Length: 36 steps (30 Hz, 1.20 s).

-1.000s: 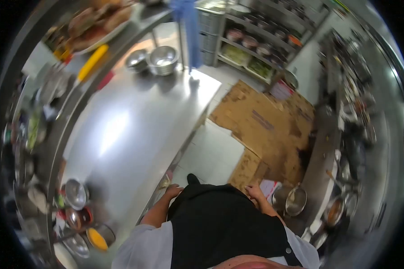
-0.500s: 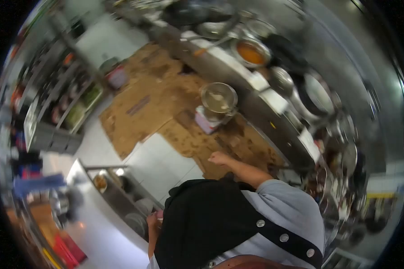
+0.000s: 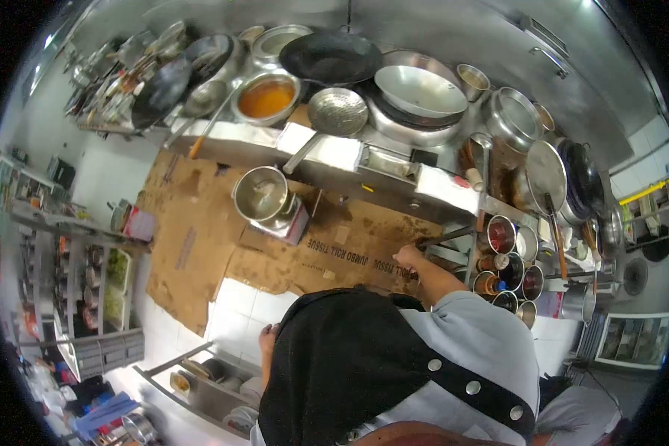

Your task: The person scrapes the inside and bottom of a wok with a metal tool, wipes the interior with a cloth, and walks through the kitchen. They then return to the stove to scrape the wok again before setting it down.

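1. Since the earlier frame, my view had swung to the right: the steel pot (image 3: 261,193) had shifted leftward, and my right hand (image 3: 406,257), previously below it, now lay to its lower right.
2. My right hand had its fingers curled in above the cardboard (image 3: 186,238), close to the end of a dark bar (image 3: 450,236); I could not tell whether it gripped anything.
3. Below the pot, my left hand (image 3: 267,337) was partly hidden by my black apron (image 3: 334,364); I could not tell its grip.
4. The pot rested on a box (image 3: 297,227) over the cardboard.
5. Above the pot ran the tabletop (image 3: 394,195), bearing a bowl of orange liquid (image 3: 266,97), a perforated ladle (image 3: 337,111) and a dark wok (image 3: 330,57).
6. Well right of the pot stood small metal containers (image 3: 511,269).
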Each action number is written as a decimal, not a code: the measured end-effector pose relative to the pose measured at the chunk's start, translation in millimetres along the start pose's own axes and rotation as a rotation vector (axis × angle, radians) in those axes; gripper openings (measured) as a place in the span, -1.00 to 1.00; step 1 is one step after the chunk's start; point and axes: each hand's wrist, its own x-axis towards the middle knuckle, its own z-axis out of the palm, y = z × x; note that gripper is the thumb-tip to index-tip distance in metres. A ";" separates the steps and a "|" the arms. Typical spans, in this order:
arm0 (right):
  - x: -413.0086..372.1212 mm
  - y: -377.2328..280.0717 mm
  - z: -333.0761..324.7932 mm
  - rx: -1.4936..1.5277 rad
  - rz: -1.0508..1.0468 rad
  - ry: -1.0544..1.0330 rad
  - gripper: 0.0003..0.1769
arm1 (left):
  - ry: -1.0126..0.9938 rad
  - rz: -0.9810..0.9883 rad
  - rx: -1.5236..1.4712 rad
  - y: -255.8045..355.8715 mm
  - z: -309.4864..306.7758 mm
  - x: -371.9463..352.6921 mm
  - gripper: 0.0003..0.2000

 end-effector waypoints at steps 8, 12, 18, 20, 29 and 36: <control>31.6 65.2 52.4 0.245 0.010 0.096 -0.50 | -0.192 0.377 0.747 7.5 -17.2 1.8 -0.59; 47.8 81.2 108.5 -0.158 -0.414 0.220 -0.73 | -0.352 0.382 0.904 16.2 -19.1 16.5 -0.60; -27.2 79.9 89.8 -0.091 -0.531 0.303 -0.75 | -0.449 0.544 1.026 57.7 21.0 127.7 -0.70; -13.9 90.8 89.7 0.188 -0.257 0.140 -0.67 | -0.428 0.729 1.097 99.9 40.4 181.5 -0.73; -36.9 -260.3 -176.9 0.416 -0.646 0.119 -0.54 | -0.878 0.383 0.259 487.2 -85.4 229.9 -0.74; -279.6 -534.0 -222.8 0.458 -2.009 0.068 -0.68 | -0.328 1.007 0.254 750.9 -238.5 235.7 -0.81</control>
